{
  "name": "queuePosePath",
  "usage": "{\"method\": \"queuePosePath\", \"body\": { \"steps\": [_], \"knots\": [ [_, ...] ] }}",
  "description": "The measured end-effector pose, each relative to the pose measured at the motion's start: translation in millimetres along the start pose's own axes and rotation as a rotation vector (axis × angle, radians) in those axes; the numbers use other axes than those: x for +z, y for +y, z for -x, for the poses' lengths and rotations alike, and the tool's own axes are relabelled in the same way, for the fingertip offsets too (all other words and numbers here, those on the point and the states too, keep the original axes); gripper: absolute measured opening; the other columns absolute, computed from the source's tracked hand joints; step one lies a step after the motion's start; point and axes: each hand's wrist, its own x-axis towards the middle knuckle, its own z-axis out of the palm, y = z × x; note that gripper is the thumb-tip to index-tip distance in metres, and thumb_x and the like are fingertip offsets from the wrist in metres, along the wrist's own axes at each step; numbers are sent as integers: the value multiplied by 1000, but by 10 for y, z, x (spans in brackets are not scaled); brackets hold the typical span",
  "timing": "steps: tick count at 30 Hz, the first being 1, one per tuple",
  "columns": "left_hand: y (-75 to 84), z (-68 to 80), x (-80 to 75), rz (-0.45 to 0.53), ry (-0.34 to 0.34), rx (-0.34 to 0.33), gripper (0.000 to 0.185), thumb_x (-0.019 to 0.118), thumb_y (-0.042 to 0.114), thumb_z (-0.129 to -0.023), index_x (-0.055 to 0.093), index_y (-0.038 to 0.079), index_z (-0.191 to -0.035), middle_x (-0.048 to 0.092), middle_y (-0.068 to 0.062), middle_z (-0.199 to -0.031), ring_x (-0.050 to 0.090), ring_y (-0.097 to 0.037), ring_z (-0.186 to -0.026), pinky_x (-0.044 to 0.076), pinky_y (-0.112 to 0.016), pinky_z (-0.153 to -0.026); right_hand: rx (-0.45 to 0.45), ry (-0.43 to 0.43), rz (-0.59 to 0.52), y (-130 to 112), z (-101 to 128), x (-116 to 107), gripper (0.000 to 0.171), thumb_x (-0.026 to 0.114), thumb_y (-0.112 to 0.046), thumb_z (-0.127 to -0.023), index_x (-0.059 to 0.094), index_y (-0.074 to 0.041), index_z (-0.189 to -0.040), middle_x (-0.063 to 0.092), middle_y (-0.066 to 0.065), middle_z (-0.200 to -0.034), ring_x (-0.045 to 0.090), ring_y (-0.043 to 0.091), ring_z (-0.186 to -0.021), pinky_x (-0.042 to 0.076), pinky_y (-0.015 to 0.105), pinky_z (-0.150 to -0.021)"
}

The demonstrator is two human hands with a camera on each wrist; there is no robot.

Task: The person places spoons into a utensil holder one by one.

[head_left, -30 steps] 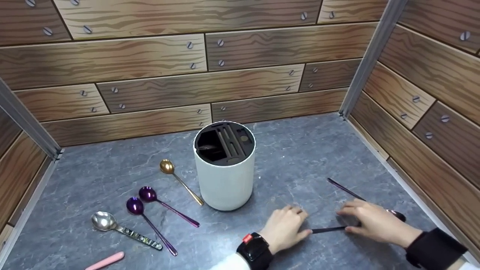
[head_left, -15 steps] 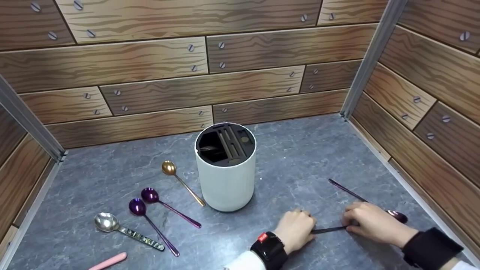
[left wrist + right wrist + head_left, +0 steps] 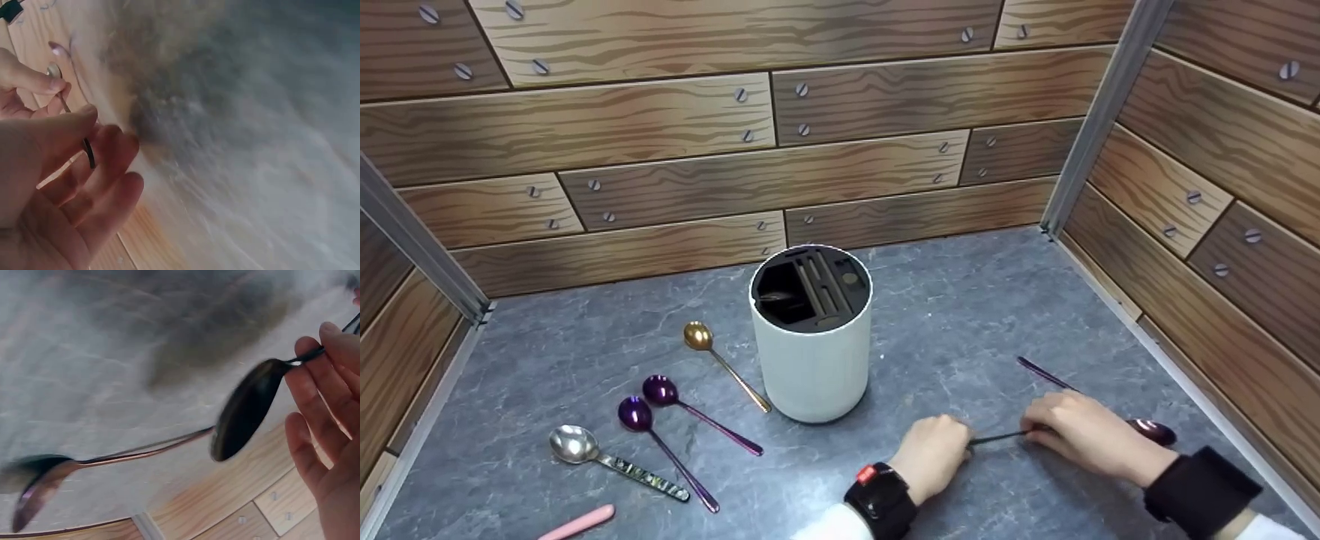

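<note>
Both hands hold one dark spoon, stretched between them. My left hand pinches the end of its handle between thumb and fingers, as the left wrist view shows. Near the neck, my right hand pinches the same spoon, and its dark bowl points away from the fingers in the right wrist view. The spoon seems to be off the table. Behind and beneath the right hand lies a purple spoon, its handle partly hidden by that hand.
A white cylindrical utensil holder with a black slotted top stands mid-table. To its left lie a gold spoon, two purple spoons, a silver spoon with a patterned handle and a pink handle. Wood-patterned walls enclose the table.
My left hand has gone from beside the spoon's handle end to pinching it. Both hands have then moved slightly left and up with the spoon. The other spoons lie as before.
</note>
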Motion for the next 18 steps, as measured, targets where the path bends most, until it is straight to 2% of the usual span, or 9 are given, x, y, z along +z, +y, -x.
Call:
{"method": "queuePosePath", "body": {
  "steps": [4,6,10,14,18],
  "knots": [
    [-147,83,-79,174,-36,-73,6,80,29,-92,82,24,-95,81,7,-87,76,-11,-79,57,-24,-65,-58,94,41,-57,-174,2,23,88,-12,-74,72,-23,-87,68,-13,-81,63,6,-74,56,31,-69],
    [-239,141,-118,259,-27,-98,7,80,26,-92,82,21,-97,81,5,-88,76,-12,-80,57,-25,-67,-78,127,52,-97,-280,3,24,88,-11,-73,73,-22,-88,68,-13,-81,63,6,-75,56,31,-70],
    [-438,289,-213,391,34,-131,11,80,19,-91,83,17,-102,83,2,-94,77,-13,-85,59,-25,-74,-91,186,51,-219,-512,4,23,89,-12,-74,73,-22,-88,68,-13,-82,62,7,-75,52,29,-68],
    [-625,437,-351,496,96,-174,14,78,20,-94,83,16,-107,83,3,-98,75,-9,-87,59,-23,-78,-79,246,36,-389,-749,-26,24,90,-12,-74,74,-21,-89,70,-12,-83,64,7,-76,51,29,-69],
    [-762,571,-498,514,193,-189,13,73,20,-98,82,13,-106,83,2,-96,75,-9,-86,60,-25,-78,-66,302,37,-580,-989,-88,22,88,-11,-77,75,-21,-91,71,-11,-85,65,8,-80,55,33,-77]
  ]
}}
